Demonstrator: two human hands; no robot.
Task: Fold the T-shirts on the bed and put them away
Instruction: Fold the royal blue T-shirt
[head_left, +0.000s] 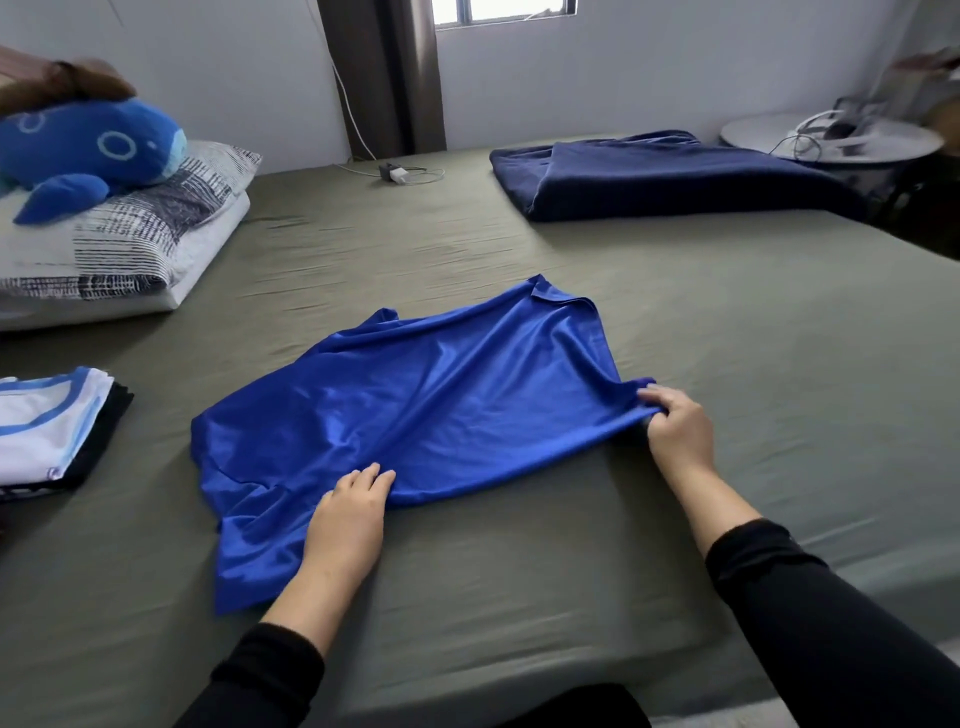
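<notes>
Two hands are closed on the blue T-shirt (415, 410) lying mid-bed (727, 312): left hand (345, 514) at its near edge, right hand (675, 421) pinching a corner. The slippery cloth may be bunched if pulled unevenly.

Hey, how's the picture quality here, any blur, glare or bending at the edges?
Head view: daylight from the window blows out white; the round table at far right is smeared; wide-angle bending curves the bed edges; the blue shirt shows soft sheen, and both hands are sharp.
</notes>
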